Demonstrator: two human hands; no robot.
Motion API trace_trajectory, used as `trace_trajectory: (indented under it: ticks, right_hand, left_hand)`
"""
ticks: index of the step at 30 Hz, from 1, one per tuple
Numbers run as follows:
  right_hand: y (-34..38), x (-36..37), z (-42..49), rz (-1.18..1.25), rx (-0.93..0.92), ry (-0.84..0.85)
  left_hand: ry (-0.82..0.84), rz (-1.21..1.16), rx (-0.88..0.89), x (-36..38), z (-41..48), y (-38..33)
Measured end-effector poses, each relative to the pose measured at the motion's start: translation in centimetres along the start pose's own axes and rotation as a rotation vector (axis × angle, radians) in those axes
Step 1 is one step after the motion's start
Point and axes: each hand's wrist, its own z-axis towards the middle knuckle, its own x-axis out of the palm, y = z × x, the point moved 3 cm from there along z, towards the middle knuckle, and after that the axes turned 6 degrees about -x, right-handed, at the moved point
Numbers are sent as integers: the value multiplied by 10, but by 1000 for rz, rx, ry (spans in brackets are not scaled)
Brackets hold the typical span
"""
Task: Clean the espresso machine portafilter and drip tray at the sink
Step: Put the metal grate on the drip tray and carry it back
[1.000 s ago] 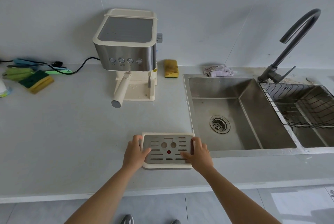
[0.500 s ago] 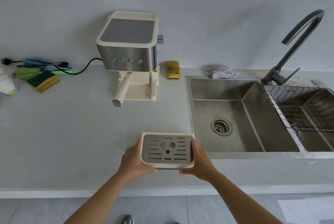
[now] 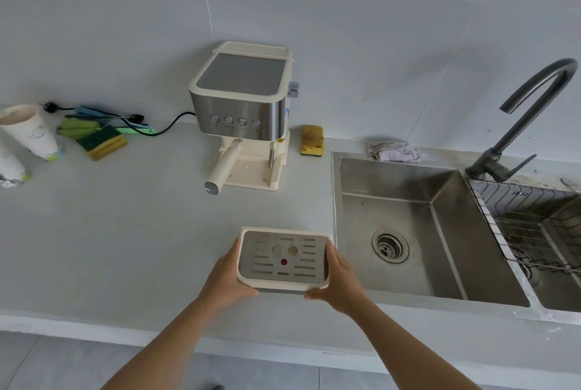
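The cream drip tray (image 3: 284, 259), topped by a slotted metal grate with a red dot, is held just above the counter near its front edge, left of the sink (image 3: 405, 232). My left hand (image 3: 228, 278) grips its left side and my right hand (image 3: 341, 276) grips its right side. Behind stands the cream and steel espresso machine (image 3: 242, 103), its tray bay empty. The portafilter (image 3: 224, 166) is locked in the machine, with its cream handle pointing forward and to the left.
A dark faucet (image 3: 531, 112) rises behind the sink, and a wire rack (image 3: 534, 223) sits in the right basin. A yellow sponge (image 3: 312, 140) and a rag (image 3: 394, 151) lie at the back. Paper cups (image 3: 30, 133), a green sponge (image 3: 102, 141) and utensils are at far left.
Both hands shifted from resting on top of the tray to gripping its sides, and the tray has come up off the counter. The view has tilted, showing more of the counter's left.
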Motion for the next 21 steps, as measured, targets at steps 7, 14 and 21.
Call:
trace_trajectory:
  ticks: [7,14,21]
  right_hand:
    - [46,-11,62,28,-123,-44]
    - [78,-3,133,90,-135,-78]
    - [80,1,177,77,-59,-97]
  left_hand:
    - [-73,2,18,-64,31,-3]
    - [-78,91,17,-121,86,8]
    - [-27,141,40,-143,139,16]
